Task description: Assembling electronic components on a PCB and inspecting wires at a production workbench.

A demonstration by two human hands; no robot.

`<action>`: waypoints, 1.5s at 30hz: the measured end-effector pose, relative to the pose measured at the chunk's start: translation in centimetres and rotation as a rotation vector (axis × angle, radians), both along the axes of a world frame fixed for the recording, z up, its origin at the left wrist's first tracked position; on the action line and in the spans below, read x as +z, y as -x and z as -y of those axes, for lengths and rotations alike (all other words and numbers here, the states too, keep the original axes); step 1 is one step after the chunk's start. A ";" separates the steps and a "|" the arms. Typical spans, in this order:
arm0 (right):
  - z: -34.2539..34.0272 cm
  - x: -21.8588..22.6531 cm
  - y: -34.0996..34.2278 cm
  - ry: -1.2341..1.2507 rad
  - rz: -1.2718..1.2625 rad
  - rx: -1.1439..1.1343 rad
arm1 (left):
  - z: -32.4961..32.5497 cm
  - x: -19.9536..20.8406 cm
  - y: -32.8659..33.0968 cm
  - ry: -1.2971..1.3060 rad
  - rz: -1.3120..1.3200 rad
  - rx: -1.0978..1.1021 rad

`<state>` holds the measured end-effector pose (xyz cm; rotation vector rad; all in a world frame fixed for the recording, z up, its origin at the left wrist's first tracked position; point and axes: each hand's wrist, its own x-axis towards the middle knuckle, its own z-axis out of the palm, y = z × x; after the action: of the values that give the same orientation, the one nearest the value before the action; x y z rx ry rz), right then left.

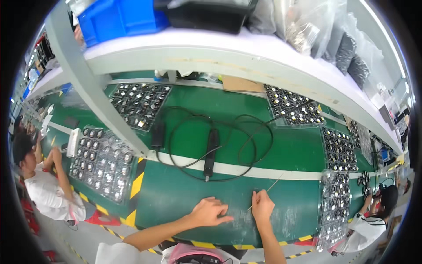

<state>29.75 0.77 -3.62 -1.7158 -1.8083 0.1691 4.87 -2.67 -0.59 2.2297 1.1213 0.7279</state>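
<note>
My right hand [263,206] is closed round a thin, pale rod-like tool [275,182], too slim for me to tell its kind. One end points up and away to the right; the other pokes out below my fingers. Just to its left, my left hand [211,212] hovers over or rests on the green table mat [176,189], fingers loosely bent, thumb apart, nothing visible in it. Beyond both hands lies a black electric screwdriver [212,152], its tip toward me, with its black cord [259,160] looped around it.
A black power box [158,134] lies left of the screwdriver. Trays of small parts [103,165] stand at left, back and right [335,198]. A shelf [193,53] with a blue bin [123,22] and bags crosses above; its post [88,83] stands left. People work on both sides.
</note>
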 end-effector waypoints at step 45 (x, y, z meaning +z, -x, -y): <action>-1.6 0.8 4.1 0.195 -0.511 0.588 | -3.3 -2.2 1.5 -0.019 0.121 0.026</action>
<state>25.63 2.35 -2.81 -1.0649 -1.8720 0.9615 3.32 0.66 -2.80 2.1589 1.0906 0.8748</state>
